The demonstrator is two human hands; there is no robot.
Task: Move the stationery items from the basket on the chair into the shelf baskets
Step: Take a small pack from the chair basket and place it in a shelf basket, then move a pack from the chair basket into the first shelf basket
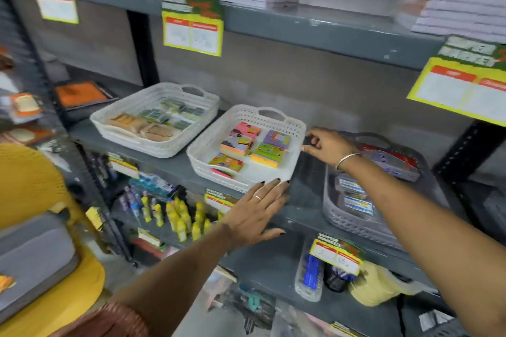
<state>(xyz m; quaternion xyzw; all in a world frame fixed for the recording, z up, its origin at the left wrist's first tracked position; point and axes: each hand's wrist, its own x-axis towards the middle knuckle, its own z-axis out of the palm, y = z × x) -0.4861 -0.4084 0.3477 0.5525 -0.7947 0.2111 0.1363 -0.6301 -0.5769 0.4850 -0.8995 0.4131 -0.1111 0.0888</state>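
From my feed: both hands at the middle white basket (297,128) on the grey shelf (153,156). Left hand (260,210) flat, fingers spread, fingertips touching the basket's near corner, nothing in it. Right hand (327,145) at the basket's right rim, fingers curled loosely against the wall; I cannot tell if it grips. Sticky-note pads (267,154) lie inside. Second white basket (156,117) sits just left, grey basket (353,220) to the right, under the right forearm. Grey basket on the yellow chair (35,262) at lower left, well apart.
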